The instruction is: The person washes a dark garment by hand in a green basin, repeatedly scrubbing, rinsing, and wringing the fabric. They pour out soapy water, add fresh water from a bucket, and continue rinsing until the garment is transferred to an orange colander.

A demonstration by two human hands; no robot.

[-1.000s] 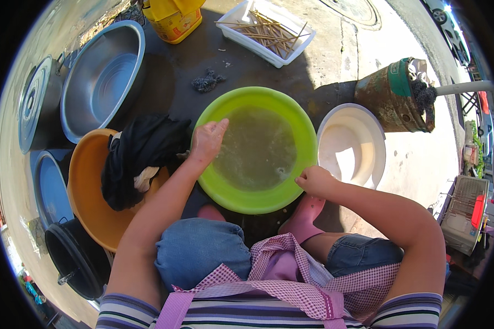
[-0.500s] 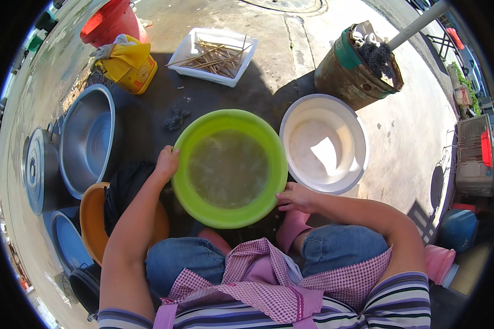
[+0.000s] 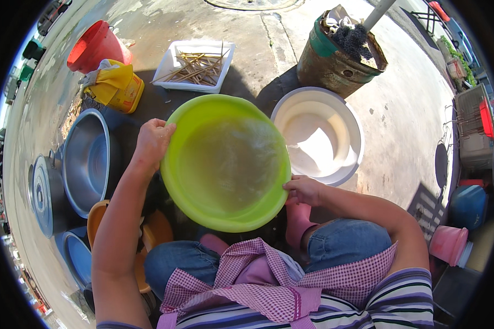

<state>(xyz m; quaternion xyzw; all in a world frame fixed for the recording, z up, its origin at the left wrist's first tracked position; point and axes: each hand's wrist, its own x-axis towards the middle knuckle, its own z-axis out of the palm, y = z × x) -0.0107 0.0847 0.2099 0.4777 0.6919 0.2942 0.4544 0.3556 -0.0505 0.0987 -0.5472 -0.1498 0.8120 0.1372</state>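
Observation:
A lime-green basin (image 3: pixel 177 183) of cloudy water (image 3: pixel 230 159) is in front of my knees, tilted down toward its right side. The water is pooled toward the right, and its surface is rippled. My left hand (image 3: pixel 154 141) grips the upper left rim, with the thumb over the edge. On the lower right rim, my right hand (image 3: pixel 304 190) is closed with fingers bent around the edge. A white basin (image 3: pixel 340 129) stands just beyond the green one to the right, with a bright sunlit patch inside.
To the left stand a metal basin (image 3: pixel 86 170), an orange basin (image 3: pixel 158 229) and a blue-looking basin (image 3: pixel 78 256). Farther off are a white tray (image 3: pixel 162 71) of sticks, a yellow container (image 3: pixel 127 90), a red bucket (image 3: pixel 112 49) and a rusty drum (image 3: pixel 332 63) holding rubbish.
My left hand has gone up and slightly left with its side of the green basin. The basin has gone from nearly level to tilted right, and its water has shifted right.

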